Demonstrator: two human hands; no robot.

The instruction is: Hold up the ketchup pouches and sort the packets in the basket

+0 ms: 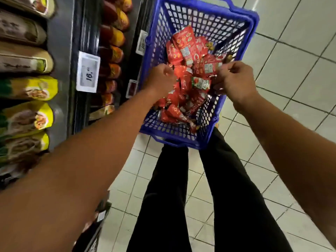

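A: At centre frame we see the blue basket [234, 24] standing on the tiled floor [300, 73], filled with red packets [183, 46].

B: Our left hand [160, 77] and right hand [234, 79] hang apart over it, each with fingers curled. The right pinches a packet edge; what the left grips we cannot tell.

A: At left frame, shelves [60, 51] carry yellow bags [34, 88] and a price tag [88, 73].
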